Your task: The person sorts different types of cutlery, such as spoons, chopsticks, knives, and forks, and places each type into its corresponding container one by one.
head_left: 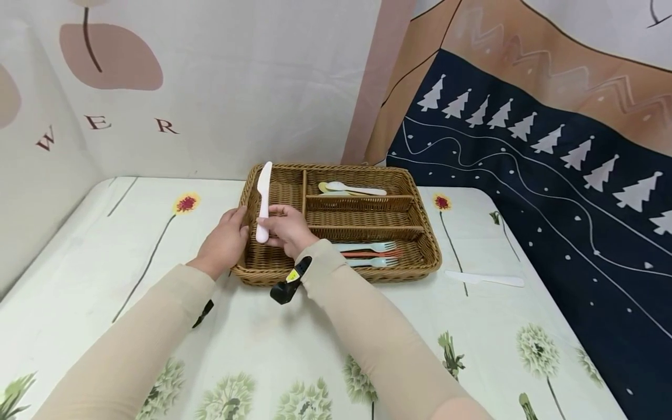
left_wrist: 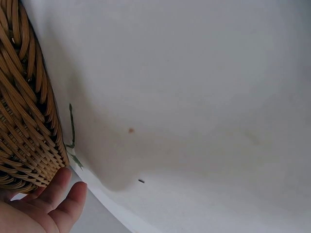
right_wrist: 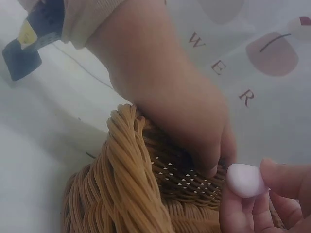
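My right hand [head_left: 287, 226] pinches a pale pink plastic knife [head_left: 265, 195] by its handle, blade pointing up, over the left compartment of a brown wicker basket [head_left: 362, 217]. In the right wrist view the handle end [right_wrist: 245, 180] shows between thumb and fingers. My left hand [head_left: 221, 242] holds the basket's left side; in the left wrist view its fingers [left_wrist: 73, 206] lie against the outer wicker. Pale spoons [head_left: 362, 191] lie in the back compartment. Light blue forks [head_left: 367, 247] and an orange one lie in the front compartment, partly hidden by my right wrist.
A white knife [head_left: 488, 279] lies on the flower-print tablecloth [head_left: 252, 350], right of the basket. Behind the basket hangs a pale printed curtain [head_left: 262, 87]. A dark cloth with white trees [head_left: 525, 169] borders the table's right side.
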A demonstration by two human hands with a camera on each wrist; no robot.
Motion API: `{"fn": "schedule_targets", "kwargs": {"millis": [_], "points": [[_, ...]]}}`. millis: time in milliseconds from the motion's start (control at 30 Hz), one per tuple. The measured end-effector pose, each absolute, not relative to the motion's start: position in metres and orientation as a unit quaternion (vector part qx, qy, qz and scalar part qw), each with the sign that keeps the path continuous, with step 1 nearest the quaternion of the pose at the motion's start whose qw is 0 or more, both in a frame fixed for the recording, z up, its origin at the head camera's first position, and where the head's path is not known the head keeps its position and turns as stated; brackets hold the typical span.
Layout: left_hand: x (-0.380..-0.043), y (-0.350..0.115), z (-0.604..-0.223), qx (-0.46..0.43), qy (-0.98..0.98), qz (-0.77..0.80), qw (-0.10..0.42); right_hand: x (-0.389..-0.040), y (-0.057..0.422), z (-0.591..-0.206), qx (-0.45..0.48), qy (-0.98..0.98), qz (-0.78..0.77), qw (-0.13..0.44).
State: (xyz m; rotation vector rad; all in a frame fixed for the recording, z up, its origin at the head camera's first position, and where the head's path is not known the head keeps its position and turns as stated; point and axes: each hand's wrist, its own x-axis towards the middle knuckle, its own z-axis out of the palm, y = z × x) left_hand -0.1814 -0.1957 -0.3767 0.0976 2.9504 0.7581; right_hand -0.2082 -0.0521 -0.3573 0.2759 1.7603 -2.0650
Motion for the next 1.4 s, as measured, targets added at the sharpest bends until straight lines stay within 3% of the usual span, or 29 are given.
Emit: {"fn": "schedule_targets", "kwargs": {"millis": [567, 1400], "points": [[-0.182, -0.195, -0.378, 0.028, 0.966, 0.251, 0.054, -0.218, -0.063, -0.374, 0.125, 0.637, -0.727, 0.224], [-0.182, -0.196, -0.38, 0.017, 0.967, 0.248, 0.06, -0.216, -0.073, -0.379, 0.155, 0.669, -0.697, 0.207]]}}
